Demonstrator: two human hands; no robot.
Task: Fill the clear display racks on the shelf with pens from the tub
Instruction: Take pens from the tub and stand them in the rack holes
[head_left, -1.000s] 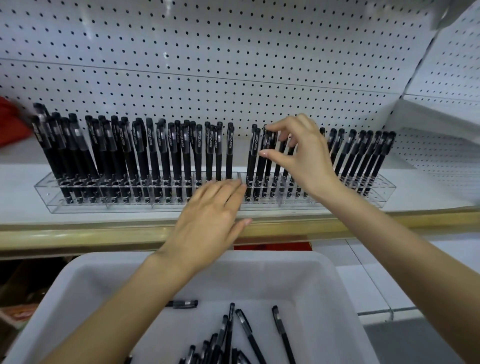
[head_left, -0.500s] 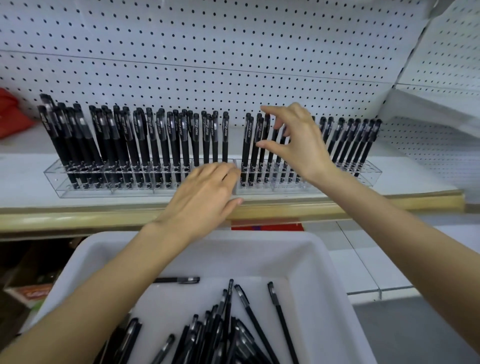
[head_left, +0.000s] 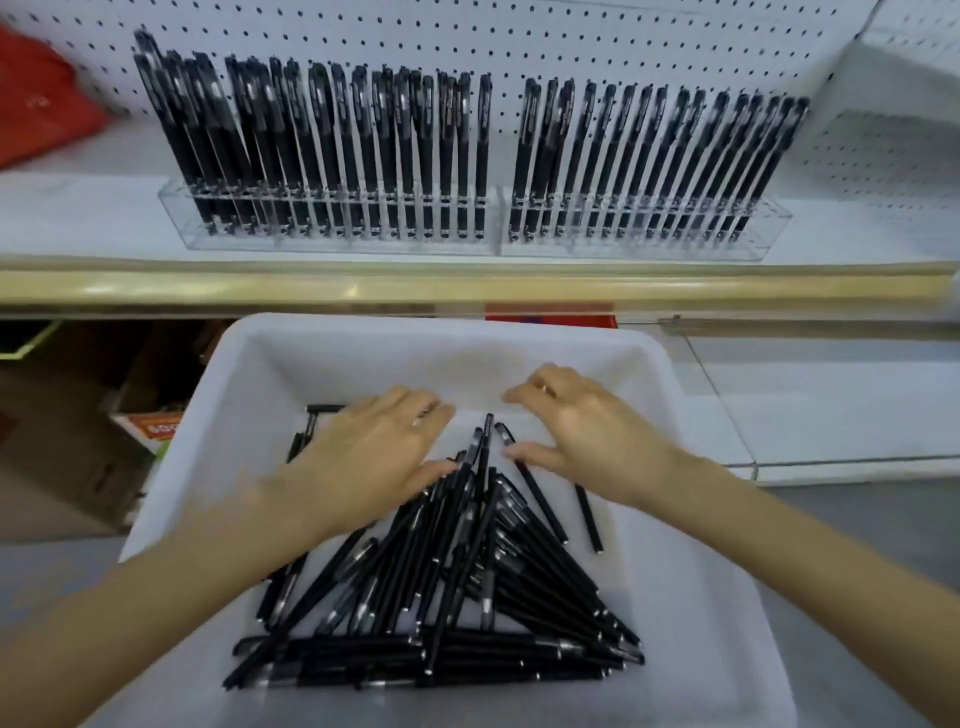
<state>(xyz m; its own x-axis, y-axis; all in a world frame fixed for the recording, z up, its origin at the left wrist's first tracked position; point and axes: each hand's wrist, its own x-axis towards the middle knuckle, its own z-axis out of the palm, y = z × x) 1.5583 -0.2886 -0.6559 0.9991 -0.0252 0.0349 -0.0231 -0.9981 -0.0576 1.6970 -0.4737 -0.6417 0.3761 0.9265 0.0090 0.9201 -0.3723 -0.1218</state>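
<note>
Tub, near: black pens in a loose pile. Left hand and right hand, now down from the racks, hover palm-down over its far end, fingers loosely spread and pinching nothing, likely starting the next pickup. Shelf, far: clear racks nearly full.

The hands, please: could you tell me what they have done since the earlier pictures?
The right hand let go of the standing pens and the left hand left the racks; both dropped into the tub, open over the loose pens. The racks look unchanged.
</note>
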